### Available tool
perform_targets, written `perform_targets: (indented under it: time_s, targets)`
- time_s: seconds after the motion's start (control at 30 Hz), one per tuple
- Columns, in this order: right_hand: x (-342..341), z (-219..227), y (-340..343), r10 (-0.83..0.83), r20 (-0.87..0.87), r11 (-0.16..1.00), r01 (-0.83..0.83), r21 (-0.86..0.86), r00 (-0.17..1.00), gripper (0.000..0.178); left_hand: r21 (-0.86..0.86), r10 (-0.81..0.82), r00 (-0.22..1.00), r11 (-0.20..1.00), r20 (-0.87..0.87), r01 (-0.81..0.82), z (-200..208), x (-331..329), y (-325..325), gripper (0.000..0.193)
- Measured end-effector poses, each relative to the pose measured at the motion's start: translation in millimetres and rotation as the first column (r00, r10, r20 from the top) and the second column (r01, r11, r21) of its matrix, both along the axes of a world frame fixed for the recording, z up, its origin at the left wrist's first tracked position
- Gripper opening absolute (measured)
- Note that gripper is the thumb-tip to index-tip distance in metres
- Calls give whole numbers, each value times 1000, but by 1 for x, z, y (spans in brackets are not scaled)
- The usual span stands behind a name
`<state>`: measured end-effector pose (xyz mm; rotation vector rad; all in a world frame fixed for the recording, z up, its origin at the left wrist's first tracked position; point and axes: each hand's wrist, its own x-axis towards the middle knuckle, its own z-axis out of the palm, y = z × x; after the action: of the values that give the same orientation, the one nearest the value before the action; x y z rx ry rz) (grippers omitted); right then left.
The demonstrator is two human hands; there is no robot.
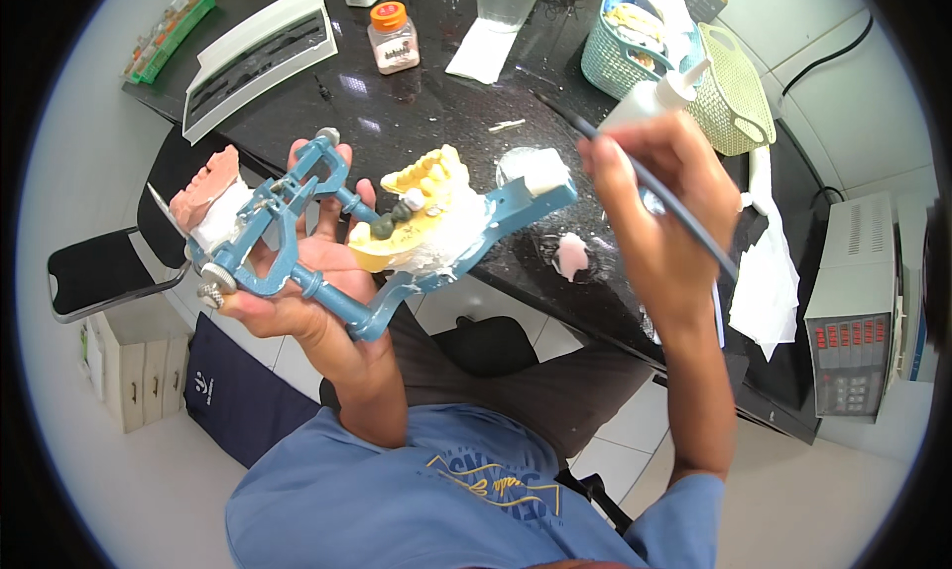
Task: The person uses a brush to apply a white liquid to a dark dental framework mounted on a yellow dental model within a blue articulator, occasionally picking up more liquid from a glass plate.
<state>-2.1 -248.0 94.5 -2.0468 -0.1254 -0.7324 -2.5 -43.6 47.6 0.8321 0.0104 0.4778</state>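
Observation:
My left hand (322, 301) is wrapped round a blue dental articulator (283, 237), which is swung wide apart and held above the table's near edge. On one arm a yellow dental cast (426, 177) sits in white plaster, with grey-green material over some of its teeth. The other arm carries a pink cast (205, 187) on white plaster, at the far left. In my right hand (669, 197) is a slim dark brush (650, 177), pinched like a pen, its tip pointing up and left, apart from the casts. A pink blob (571, 256) lies on the table between my hands.
On the black table (426, 103) stand an orange-capped jar (393, 38), a glass of clear liquid (508, 1) and a white squeeze bottle (654, 95). Blue (610, 58) and green baskets (734, 93) are at the back right. A grey device (851, 311) stands right, a black chair (109, 271) left.

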Motion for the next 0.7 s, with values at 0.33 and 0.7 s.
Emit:
perform_targets:
  time_s: [0.33,0.7]
  targets:
    - [82,-25,9,-83,-60,960,64,-273,995,14,-5,9,999,1000,-49,-9,-3,8,12,102]
    - [-44,-17,19,-114,310,993,98,68,944,16,-101,-103,995,990,4,103,-8,1,24,102]
